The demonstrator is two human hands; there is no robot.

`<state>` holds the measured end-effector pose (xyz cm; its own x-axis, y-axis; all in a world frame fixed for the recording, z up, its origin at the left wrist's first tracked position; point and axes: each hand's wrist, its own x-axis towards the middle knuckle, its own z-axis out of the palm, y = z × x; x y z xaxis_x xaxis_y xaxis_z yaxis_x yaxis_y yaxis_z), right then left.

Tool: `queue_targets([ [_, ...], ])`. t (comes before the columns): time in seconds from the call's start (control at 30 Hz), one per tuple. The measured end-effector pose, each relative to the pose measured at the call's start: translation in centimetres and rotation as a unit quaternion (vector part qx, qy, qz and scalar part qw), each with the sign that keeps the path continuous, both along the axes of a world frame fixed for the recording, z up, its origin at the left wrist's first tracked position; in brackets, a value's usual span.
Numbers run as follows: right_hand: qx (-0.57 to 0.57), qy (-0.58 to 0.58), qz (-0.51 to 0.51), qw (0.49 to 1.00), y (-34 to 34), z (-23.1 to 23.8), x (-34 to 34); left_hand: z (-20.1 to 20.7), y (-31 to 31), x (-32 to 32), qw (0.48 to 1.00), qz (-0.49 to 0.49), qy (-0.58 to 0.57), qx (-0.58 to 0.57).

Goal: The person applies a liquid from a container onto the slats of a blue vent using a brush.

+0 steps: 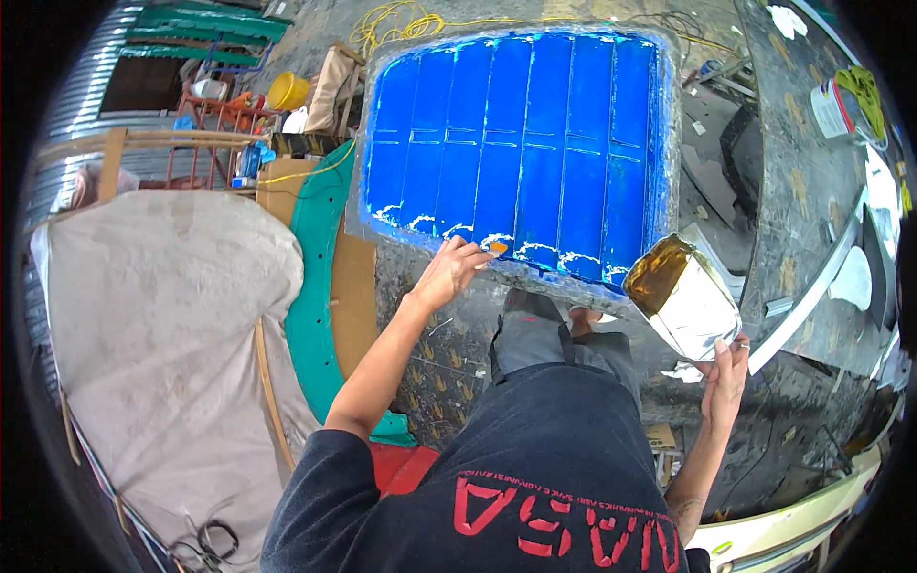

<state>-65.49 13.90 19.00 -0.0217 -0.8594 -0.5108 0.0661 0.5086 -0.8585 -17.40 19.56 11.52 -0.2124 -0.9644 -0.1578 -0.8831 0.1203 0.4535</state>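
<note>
One small orange piece [498, 248] was pinched in fingertips of left hand [447, 277], held at near edge of blue panel [516, 172], beside white streaks [579, 258]. Shiny metal container [697, 310], partly amber-brown inside, was gripped at lower end by right hand [726, 379], near panel's right corner. Curved green piece [318, 258] was seen left of panel.

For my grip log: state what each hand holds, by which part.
The left hand pinches a small orange piece by its left end; the right hand holds a boxy, silvery metal container by its near corner.
</note>
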Motion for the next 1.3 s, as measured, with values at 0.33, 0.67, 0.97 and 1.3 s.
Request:
queue_targets([
  [0.33, -0.006, 0.016, 0.008, 1.000, -0.7, 0.3, -2.0, -5.8, -0.4, -0.3, 0.887, 0.435, 0.143, -0.067],
  [0.67, 0.006, 0.001, 0.002, 1.000, 0.4, -0.2, -2.5, -6.6, 0.8, 2.1, 0.877, 0.467, 0.069, -0.093],
  [0.97, -0.002, 0.022, 0.001, 1.000, -0.1, -0.2, -0.8, -6.5, 3.1, 4.2, 0.858, 0.491, 0.124, -0.084],
  [1.3, 0.011, 0.013, -0.055, 0.998, 0.4, 1.0, 4.2, -6.3, -0.3, 3.2, 0.891, 0.436, 0.126, -0.009],
])
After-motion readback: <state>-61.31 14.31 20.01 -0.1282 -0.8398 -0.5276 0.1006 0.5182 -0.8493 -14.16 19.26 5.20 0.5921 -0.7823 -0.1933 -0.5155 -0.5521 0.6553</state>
